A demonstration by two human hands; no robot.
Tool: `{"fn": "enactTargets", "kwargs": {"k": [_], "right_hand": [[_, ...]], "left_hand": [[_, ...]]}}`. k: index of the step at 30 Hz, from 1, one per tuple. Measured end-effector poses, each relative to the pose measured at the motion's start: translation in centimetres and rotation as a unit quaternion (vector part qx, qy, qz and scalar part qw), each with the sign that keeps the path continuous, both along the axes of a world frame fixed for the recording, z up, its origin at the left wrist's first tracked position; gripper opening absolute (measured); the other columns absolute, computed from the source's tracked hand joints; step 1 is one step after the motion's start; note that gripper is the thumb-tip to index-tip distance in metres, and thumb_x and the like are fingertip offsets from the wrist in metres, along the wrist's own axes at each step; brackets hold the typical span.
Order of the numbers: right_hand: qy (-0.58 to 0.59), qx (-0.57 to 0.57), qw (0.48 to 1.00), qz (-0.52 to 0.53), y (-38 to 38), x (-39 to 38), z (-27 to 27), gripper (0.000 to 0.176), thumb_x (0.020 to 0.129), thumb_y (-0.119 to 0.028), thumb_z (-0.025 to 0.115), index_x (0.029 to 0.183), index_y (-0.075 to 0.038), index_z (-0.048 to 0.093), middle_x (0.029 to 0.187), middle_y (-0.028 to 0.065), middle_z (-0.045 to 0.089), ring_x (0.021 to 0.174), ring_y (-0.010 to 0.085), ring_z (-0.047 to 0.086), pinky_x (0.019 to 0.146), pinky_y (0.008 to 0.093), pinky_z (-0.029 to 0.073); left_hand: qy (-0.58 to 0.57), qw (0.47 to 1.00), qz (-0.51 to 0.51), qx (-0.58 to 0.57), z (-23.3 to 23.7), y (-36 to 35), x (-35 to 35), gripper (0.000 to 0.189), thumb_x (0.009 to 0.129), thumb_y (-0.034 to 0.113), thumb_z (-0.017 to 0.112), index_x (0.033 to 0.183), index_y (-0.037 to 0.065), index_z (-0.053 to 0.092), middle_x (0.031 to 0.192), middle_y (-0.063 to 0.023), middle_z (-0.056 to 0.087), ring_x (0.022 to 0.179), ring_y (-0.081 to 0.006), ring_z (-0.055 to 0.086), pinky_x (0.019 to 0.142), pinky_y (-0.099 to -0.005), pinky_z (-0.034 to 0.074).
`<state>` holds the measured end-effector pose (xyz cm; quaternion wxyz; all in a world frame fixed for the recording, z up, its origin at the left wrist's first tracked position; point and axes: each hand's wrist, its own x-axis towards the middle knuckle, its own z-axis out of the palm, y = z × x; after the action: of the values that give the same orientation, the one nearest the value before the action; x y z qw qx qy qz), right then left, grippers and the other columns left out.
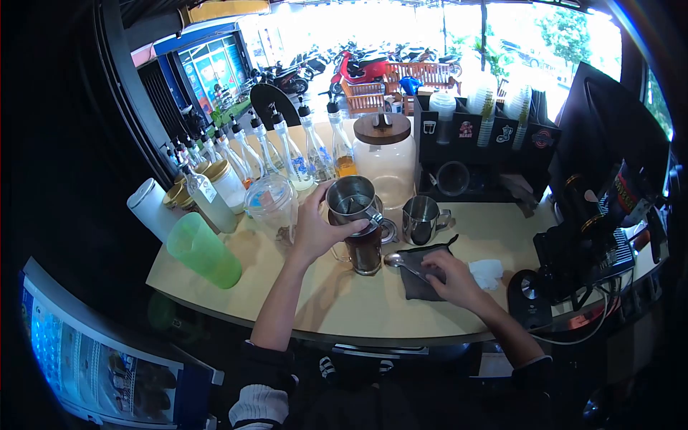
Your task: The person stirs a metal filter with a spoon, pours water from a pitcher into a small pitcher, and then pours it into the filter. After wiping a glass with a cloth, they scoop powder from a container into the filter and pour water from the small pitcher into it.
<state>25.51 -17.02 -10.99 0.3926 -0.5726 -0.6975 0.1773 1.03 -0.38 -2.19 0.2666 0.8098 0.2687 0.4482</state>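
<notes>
My left hand [322, 231] is wrapped round a shiny metal cup [352, 199], thumb near its handle side. The cup overlaps the top of a clear glass mug [365, 254] that holds dark brown liquid. In my right hand [451, 276] a metal spoon [396, 261] is pinched by its handle, bowl pointing left toward the mug. Under the spoon lies a folded dark cloth [423, 288]. A steel milk pitcher [421, 218] stands just behind the cloth, and a crumpled white tissue [487, 273] lies to the right of my right hand.
A green plastic pitcher [204, 251] stands at the left near the counter edge [308, 331]. Behind it are syrup bottles [292, 154], lidded tubs and a large jar with a wooden lid [383, 129]. A black cup organizer [481, 132] and dark equipment occupy the right.
</notes>
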Motion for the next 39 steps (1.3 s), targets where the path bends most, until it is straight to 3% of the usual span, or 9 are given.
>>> {"fn": "enactTargets", "kwargs": {"k": [4, 6, 8, 12, 23, 26, 28, 36, 39], "right_hand": [[-0.021, 0.126, 0.992, -0.009, 1.9, -1.9, 7.5, 0.031, 0.078, -0.004, 0.065, 0.107, -0.002, 0.055, 0.106, 0.0125, 0.057, 0.093, 0.0269, 0.058, 0.080, 0.0343, 0.048], [-0.020, 0.140, 0.990, -0.005, 3.3, -3.2, 10.9, 0.035, 0.078, -0.007, 0.066, 0.111, -0.002, 0.056, 0.108, 0.0120, 0.057, 0.091, 0.0243, 0.058, 0.078, 0.0328, 0.047], [-0.088, 0.216, 0.972, -0.004, 4.8, -4.7, 13.2, 0.052, 0.075, -0.023, 0.072, 0.117, -0.001, 0.053, 0.112, 0.0140, 0.055, 0.098, 0.0284, 0.058, 0.082, 0.0359, 0.048], [-0.172, 0.153, 0.973, -0.004, 6.7, -6.8, 15.7, 0.074, 0.066, -0.041, 0.074, 0.122, 0.001, 0.051, 0.117, 0.0181, 0.053, 0.109, 0.0341, 0.055, 0.090, 0.0428, 0.045], [-0.154, 0.147, 0.977, 0.030, 10.1, -7.2, 14.9, 0.070, 0.061, -0.036, 0.072, 0.118, 0.000, 0.053, 0.102, 0.0184, 0.054, 0.099, 0.0344, 0.058, 0.089, 0.0403, 0.046], [-0.114, 0.136, 0.984, 0.025, 10.7, -6.7, 15.8, 0.068, 0.060, -0.035, 0.073, 0.116, 0.000, 0.055, 0.101, 0.0175, 0.054, 0.097, 0.0328, 0.058, 0.088, 0.0394, 0.046], [-0.107, 0.130, 0.986, -0.005, 11.6, -5.8, 16.0, 0.069, 0.060, -0.037, 0.075, 0.115, 0.000, 0.055, 0.101, 0.0160, 0.055, 0.098, 0.0304, 0.057, 0.088, 0.0385, 0.045], [-0.140, 0.083, 0.986, -0.026, 14.9, -3.4, 13.7, 0.076, 0.056, -0.037, 0.076, 0.117, 0.004, 0.054, 0.112, 0.0230, 0.054, 0.107, 0.0365, 0.054, 0.094, 0.0413, 0.043], [-0.165, 0.073, 0.984, -0.005, 15.5, -2.9, 12.1, 0.074, 0.060, -0.036, 0.076, 0.122, -0.004, 0.051, 0.111, 0.0195, 0.052, 0.106, 0.0335, 0.054, 0.094, 0.0411, 0.042]], "left_hand": [[0.010, 1.000, 0.025, 0.009, -0.1, -0.7, 0.5, 0.072, 0.058, 0.018, 0.087, 0.118, 0.001, 0.052, 0.109, -0.0095, 0.062, 0.105, -0.0186, 0.058, 0.095, -0.0344, 0.043], [-0.019, 0.997, 0.052, 0.045, -0.6, -0.7, 0.9, 0.075, 0.055, 0.038, 0.086, 0.115, 0.004, 0.056, 0.101, -0.0127, 0.065, 0.100, -0.0253, 0.061, 0.101, -0.0400, 0.036], [0.002, 0.993, 0.081, 0.081, -0.1, -1.6, 1.1, 0.076, 0.054, 0.039, 0.085, 0.115, 0.004, 0.056, 0.099, -0.0121, 0.066, 0.099, -0.0256, 0.061, 0.102, -0.0417, 0.033], [0.028, 0.984, 0.118, 0.128, 0.0, -2.2, 1.2, 0.078, 0.051, 0.040, 0.085, 0.116, 0.008, 0.056, 0.095, -0.0081, 0.067, 0.095, -0.0250, 0.063, 0.104, -0.0458, 0.027], [0.032, 0.990, 0.097, 0.094, -0.1, -1.9, 0.5, 0.084, 0.049, 0.040, 0.087, 0.121, 0.010, 0.053, 0.106, -0.0075, 0.064, 0.101, -0.0247, 0.059, 0.103, -0.0458, 0.027], [-0.022, 0.991, 0.095, 0.093, 0.3, -2.1, 0.1, 0.090, 0.054, 0.038, 0.087, 0.128, 0.008, 0.047, 0.117, -0.0112, 0.059, 0.110, -0.0269, 0.055, 0.102, -0.0465, 0.030], [-0.063, 0.993, 0.075, 0.068, 0.0, -2.0, -0.8, 0.089, 0.060, 0.026, 0.086, 0.133, 0.001, 0.040, 0.124, -0.0187, 0.053, 0.119, -0.0269, 0.049, 0.102, -0.0391, 0.037], [-0.081, 0.995, 0.054, 0.026, -0.5, -2.3, -2.4, 0.076, 0.069, 0.024, 0.080, 0.131, 0.000, 0.042, 0.125, -0.0170, 0.052, 0.119, -0.0266, 0.049, 0.102, -0.0394, 0.038], [-0.084, 0.995, 0.048, 0.029, -0.9, -2.3, -2.5, 0.071, 0.072, 0.028, 0.078, 0.128, 0.000, 0.044, 0.123, -0.0165, 0.053, 0.118, -0.0267, 0.050, 0.101, -0.0397, 0.039]]}}
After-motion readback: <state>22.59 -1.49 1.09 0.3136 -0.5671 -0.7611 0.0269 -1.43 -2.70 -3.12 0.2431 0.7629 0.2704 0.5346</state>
